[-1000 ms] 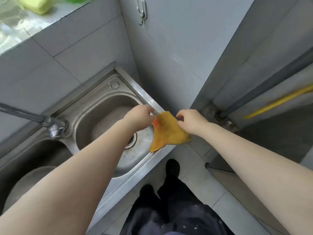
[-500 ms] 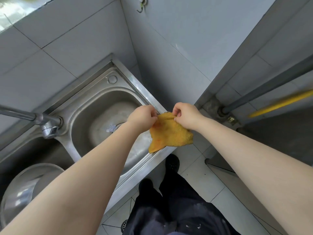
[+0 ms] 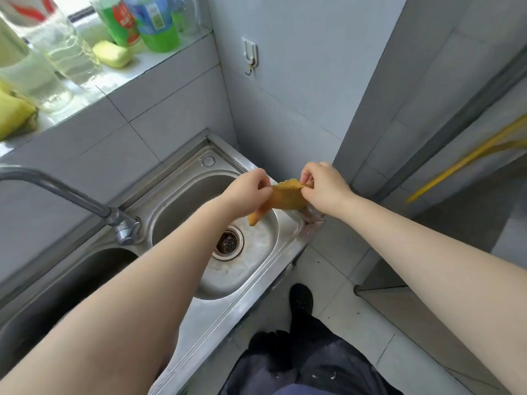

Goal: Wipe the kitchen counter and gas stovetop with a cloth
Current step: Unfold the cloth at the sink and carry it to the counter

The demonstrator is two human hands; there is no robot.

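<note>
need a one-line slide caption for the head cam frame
Both hands, left and right, pinch an orange cloth above the right basin of a steel sink.

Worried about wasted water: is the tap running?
Off. No water falls from the faucet, and the sink basin holds none.

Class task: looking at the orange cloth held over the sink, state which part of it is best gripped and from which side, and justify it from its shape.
Grip the orange cloth along its top edge, coming from above at its two ends, as the left hand and right hand do. It is limp: the top edge is stretched between the pinching fingers while the rest droops to a point over the sink.
</note>
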